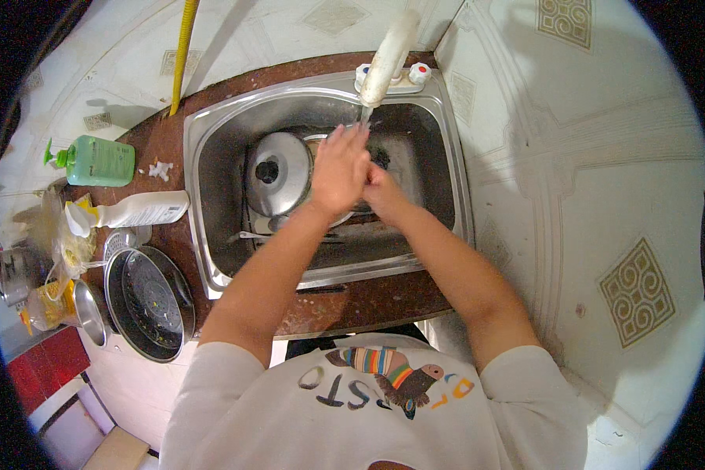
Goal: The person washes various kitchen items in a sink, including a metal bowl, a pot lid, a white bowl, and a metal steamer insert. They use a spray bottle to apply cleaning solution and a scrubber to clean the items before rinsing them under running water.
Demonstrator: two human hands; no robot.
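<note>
Over the steel sink (464,194), my left hand (341,167) is held out nearly flat, fingers extended towards the white faucet spout (382,70). Water runs from the spout beside its fingertips. My right hand (382,188) presses against the left from the right side, its fingers mostly hidden behind it. Both are slightly blurred, and I cannot see whether anything lies between the palms. Below them in the basin, a round metal lid with a black knob (279,173) rests at the left. Some cutlery (252,235) lies near the basin's front, and other dishes are partly covered by my hands.
Left of the sink are a green pump bottle (103,161), a white spray bottle (144,210) lying on its side, and a dirty black pan (150,302) by the counter edge. A metal bowl (91,311) stands beside it. The tiled wall (540,176) closes off the right.
</note>
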